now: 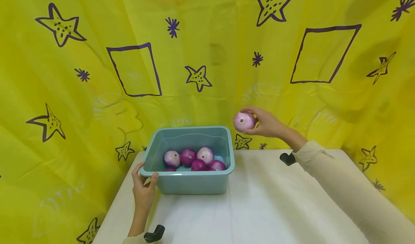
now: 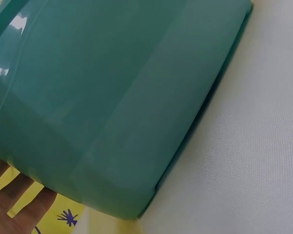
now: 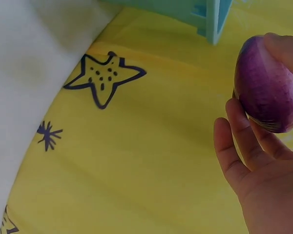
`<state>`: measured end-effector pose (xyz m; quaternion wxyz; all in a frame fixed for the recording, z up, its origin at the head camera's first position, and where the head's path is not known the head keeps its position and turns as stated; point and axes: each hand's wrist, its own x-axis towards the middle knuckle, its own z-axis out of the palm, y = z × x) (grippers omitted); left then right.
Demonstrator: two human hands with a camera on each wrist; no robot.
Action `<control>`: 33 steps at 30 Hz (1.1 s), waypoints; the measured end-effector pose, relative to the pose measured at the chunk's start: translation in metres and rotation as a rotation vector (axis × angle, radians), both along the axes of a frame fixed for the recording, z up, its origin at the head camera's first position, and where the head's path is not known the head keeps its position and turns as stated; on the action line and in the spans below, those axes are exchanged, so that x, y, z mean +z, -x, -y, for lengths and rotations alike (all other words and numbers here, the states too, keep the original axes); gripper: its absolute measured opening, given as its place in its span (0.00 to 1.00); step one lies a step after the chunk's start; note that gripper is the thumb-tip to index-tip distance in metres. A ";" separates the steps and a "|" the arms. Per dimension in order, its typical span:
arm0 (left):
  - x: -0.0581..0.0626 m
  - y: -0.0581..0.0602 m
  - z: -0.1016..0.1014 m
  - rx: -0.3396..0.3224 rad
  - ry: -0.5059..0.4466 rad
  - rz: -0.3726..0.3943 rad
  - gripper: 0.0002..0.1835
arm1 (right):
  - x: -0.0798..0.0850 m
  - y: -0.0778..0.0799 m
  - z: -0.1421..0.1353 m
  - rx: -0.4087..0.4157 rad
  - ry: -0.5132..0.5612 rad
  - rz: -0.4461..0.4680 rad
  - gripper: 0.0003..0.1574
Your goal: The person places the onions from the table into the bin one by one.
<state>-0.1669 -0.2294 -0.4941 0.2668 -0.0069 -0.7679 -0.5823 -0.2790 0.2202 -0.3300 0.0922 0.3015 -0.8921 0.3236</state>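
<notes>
In the head view a blue-green plastic tub (image 1: 194, 184) stands on the white table, with several purple and pale onions (image 1: 188, 158) lying inside. My left hand (image 1: 143, 191) grips the tub's rim at its near left corner, thumb on the front side. In the left wrist view its fingers (image 2: 34, 209) show at the edge of the tub wall (image 2: 107, 97). Up in the air, right of the tub and higher than its rim, my right hand (image 1: 264, 123) holds a purple-white onion (image 1: 244, 122). The right wrist view shows that onion (image 3: 266, 87) between thumb and fingers.
The white tabletop (image 1: 266, 200) extends to the right of the tub and in front of it. Behind and at both sides hangs a yellow curtain (image 1: 220, 31) with drawn stars and frames. Both wrists carry a black device (image 1: 287, 159).
</notes>
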 end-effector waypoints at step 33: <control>0.001 -0.001 0.000 -0.024 -0.003 0.012 0.36 | 0.010 0.031 0.164 0.250 -0.144 0.054 0.42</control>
